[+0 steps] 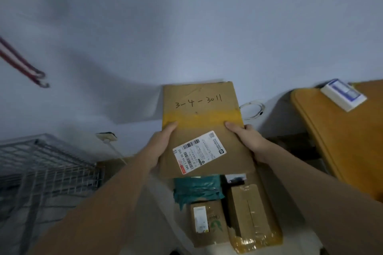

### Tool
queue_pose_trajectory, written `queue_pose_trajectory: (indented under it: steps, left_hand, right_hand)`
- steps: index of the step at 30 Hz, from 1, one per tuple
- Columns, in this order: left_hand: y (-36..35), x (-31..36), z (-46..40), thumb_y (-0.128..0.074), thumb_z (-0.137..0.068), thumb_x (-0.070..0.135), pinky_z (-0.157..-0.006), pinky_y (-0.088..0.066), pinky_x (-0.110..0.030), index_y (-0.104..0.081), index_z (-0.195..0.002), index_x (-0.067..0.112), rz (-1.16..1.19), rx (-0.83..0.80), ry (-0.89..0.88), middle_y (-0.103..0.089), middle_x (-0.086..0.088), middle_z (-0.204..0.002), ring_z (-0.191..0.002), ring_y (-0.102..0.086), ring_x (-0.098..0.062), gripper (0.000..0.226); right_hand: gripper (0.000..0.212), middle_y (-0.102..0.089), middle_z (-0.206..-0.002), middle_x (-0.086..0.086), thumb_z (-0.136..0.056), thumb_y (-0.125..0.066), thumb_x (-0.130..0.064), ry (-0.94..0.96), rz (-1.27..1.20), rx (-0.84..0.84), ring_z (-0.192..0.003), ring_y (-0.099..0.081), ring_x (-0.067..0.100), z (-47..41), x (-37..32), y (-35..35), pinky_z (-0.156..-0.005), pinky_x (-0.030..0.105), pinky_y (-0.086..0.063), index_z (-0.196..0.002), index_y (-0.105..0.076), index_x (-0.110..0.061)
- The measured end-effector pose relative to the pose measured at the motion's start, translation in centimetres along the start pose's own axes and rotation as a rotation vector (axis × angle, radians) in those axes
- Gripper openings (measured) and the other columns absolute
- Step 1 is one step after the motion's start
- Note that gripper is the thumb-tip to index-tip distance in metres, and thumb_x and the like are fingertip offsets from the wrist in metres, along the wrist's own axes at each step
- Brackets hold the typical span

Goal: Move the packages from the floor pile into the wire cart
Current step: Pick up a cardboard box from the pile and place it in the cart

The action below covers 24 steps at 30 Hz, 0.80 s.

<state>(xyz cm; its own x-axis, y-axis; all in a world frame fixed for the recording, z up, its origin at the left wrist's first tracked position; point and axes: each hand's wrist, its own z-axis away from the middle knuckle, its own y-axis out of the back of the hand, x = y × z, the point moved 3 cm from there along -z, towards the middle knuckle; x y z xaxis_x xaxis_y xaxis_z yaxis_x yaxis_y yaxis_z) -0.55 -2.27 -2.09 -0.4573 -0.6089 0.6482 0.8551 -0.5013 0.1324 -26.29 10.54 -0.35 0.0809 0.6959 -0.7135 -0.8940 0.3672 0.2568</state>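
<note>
Your fingers are hidden under the flat cardboard box (pixel 204 128); only the thumbs show on top. The label (pixel 199 152) print is too small to read, and the wire cart (pixel 47 163) is motion-blurred and cut off at the left edge. The box is plain corrugated brown with a yellow tape band and handwritten "3-4-3011". Your left hand (pixel 160 143) clamps its left edge and your right hand (pixel 248 141) its right edge, both arms extended, box held in the air above the floor pile: a teal poly bag (pixel 196 189), a small carton (pixel 205 223) and a taped box (pixel 251 217).
</note>
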Motion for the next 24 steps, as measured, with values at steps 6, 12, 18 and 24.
queue_pose_trajectory:
  steps: [6,12,18,24]
  left_hand:
    - [5.5,8.9,17.7,-0.060,-0.094,0.068,-0.089,-0.061,-0.045,-0.067,-0.125,0.018,-0.046,0.010,-0.208,-0.082,-0.006,-0.100,-0.096,-0.079,-0.029,0.059]
    - [9.8,10.3,34.1,-0.053,-0.096,0.070,-0.094,-0.060,-0.047,-0.066,-0.124,0.025,-0.062,0.153,-0.366,-0.082,-0.007,-0.102,-0.097,-0.078,-0.028,0.054]
    - [14.3,3.9,47.7,-0.054,-0.094,0.073,-0.095,-0.061,-0.049,-0.069,-0.119,0.020,0.059,0.362,-0.389,-0.082,-0.008,-0.098,-0.097,-0.078,-0.029,0.060]
    - [19.7,-5.6,58.8,-0.050,-0.097,0.073,-0.095,-0.061,-0.050,-0.068,-0.121,0.019,0.174,0.559,-0.371,-0.082,-0.009,-0.101,-0.097,-0.079,-0.029,0.062]
  right_hand:
    - [0.083,-0.077,-0.119,0.001,-0.076,-0.078,-0.070,0.226,0.054,-0.181,-0.105,-0.076,0.026,14.5,-11.9,2.4,-0.096,0.052,-0.059,-0.140,-0.052,-0.025]
    - [0.064,-0.079,-0.115,0.003,-0.084,-0.070,-0.068,0.375,0.175,-0.309,-0.107,-0.076,0.028,26.7,-18.1,2.3,-0.104,0.053,-0.055,-0.130,-0.066,-0.024]
    - [0.061,-0.079,-0.116,0.006,-0.088,-0.066,-0.068,0.466,0.280,-0.465,-0.110,-0.075,0.030,37.1,-19.9,-2.4,-0.108,0.052,-0.053,-0.129,-0.068,-0.021]
    - [0.062,-0.079,-0.116,0.007,-0.089,-0.065,-0.068,0.563,0.414,-0.651,-0.110,-0.075,0.031,46.3,-19.6,-11.7,-0.108,0.053,-0.052,-0.129,-0.067,-0.022]
